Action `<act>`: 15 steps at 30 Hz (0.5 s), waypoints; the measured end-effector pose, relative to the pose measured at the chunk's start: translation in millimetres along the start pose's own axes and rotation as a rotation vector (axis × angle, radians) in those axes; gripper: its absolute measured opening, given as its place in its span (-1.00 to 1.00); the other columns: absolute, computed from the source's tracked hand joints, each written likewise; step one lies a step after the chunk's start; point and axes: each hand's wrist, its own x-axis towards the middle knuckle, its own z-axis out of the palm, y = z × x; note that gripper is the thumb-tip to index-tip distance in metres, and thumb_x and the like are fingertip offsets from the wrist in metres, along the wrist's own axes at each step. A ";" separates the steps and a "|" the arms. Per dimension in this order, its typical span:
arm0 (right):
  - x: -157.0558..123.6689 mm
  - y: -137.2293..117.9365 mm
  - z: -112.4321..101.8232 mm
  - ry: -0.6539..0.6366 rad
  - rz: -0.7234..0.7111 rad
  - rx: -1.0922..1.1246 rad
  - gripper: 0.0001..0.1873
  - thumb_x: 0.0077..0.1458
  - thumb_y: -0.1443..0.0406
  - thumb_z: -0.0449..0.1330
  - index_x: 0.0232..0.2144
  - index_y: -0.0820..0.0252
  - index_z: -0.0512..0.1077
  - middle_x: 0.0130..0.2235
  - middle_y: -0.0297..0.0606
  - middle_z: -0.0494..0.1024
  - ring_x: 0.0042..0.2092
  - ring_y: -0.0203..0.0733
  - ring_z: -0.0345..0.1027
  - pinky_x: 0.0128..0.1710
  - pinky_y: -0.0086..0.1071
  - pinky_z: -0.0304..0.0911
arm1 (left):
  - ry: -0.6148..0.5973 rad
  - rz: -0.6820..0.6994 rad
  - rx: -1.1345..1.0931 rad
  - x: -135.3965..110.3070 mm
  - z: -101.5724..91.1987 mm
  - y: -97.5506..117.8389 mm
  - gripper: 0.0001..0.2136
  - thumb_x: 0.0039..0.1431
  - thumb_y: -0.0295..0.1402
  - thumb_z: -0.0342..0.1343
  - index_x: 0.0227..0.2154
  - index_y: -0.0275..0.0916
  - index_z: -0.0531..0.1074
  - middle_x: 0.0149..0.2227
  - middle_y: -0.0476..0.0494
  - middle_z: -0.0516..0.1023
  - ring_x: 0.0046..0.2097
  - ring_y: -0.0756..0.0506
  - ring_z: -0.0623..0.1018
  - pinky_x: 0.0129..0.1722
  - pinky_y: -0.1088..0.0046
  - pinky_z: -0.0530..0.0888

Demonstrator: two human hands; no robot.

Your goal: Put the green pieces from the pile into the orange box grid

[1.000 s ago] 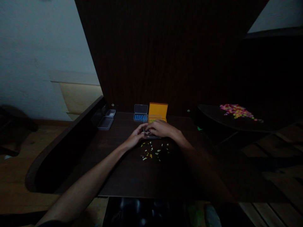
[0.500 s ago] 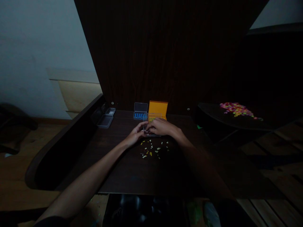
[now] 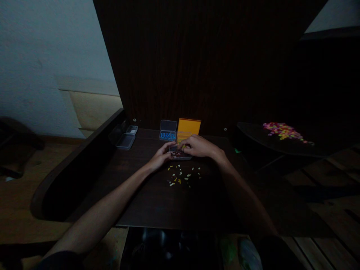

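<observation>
At centre frame, the left hand [image 3: 159,157] grips the clear box [image 3: 182,158] by its left edge, the right hand [image 3: 200,145] above it, grip undeterminable, while below the loose pieces [image 3: 179,181] the surface [image 3: 157,210] reaches its front edge.

The person's 2 hands, the left hand [image 3: 161,155] and the right hand [image 3: 198,146], are bare, with slim fingers and narrow wrists. The left forearm [image 3: 112,208] and right forearm [image 3: 244,195] are uncovered too, smooth in outline and broadening toward the elbows. Between 7 and 8 o'clock sits the left sleeve [image 3: 62,260], dark, nearly black, its edge curving across the arm. Between 4 and 5 o'clock the right sleeve [image 3: 281,251], equally dark, blurs into shadow.
</observation>
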 end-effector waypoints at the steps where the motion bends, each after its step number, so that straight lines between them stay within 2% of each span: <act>1: -1.7 -2.5 -2.4 -0.015 -0.011 0.009 -0.73 0.12 0.39 0.12 -0.17 0.20 0.57 -0.33 -0.27 0.59 -0.34 -0.29 0.37 -0.33 -0.46 0.12 | 0.010 0.006 -0.003 0.8 -0.9 -0.3 -0.47 -0.20 -0.52 0.16 -0.03 -0.16 0.42 0.06 -0.11 0.44 0.01 -0.17 0.47 0.10 0.20 0.34; 6: -2.7 -20.2 1.0 -0.158 -0.101 0.031 -0.80 0.08 0.36 0.20 -0.23 0.17 0.58 -0.43 -0.34 0.53 -0.43 -0.34 0.29 -0.38 -0.47 0.07 | 0.057 0.026 -0.012 4.1 -6.8 -1.3 -0.50 -0.17 -0.49 0.15 -0.05 -0.19 0.41 0.07 -0.14 0.44 -0.01 -0.16 0.48 0.06 0.21 0.37; 10: 5.6 -28.9 18.8 -0.309 -0.180 -0.015 -0.81 0.01 0.39 0.25 -0.28 0.12 0.60 -0.39 -0.35 0.56 -0.38 -0.32 0.32 -0.37 -0.46 0.07 | 0.119 0.039 -0.035 4.9 -8.9 0.5 -0.52 -0.18 -0.50 0.16 -0.08 -0.21 0.42 0.06 -0.14 0.45 -0.04 -0.13 0.49 0.02 0.28 0.40; 15: 14.0 -29.2 38.5 -0.380 -0.215 -0.004 -0.79 -0.03 0.41 0.26 -0.30 0.11 0.60 -0.36 -0.37 0.60 -0.34 -0.31 0.37 -0.41 -0.46 0.07 | 0.153 0.028 -0.032 3.9 -8.7 2.7 -0.51 -0.19 -0.51 0.14 -0.07 -0.21 0.41 0.07 -0.13 0.45 -0.08 -0.11 0.52 -0.02 0.33 0.41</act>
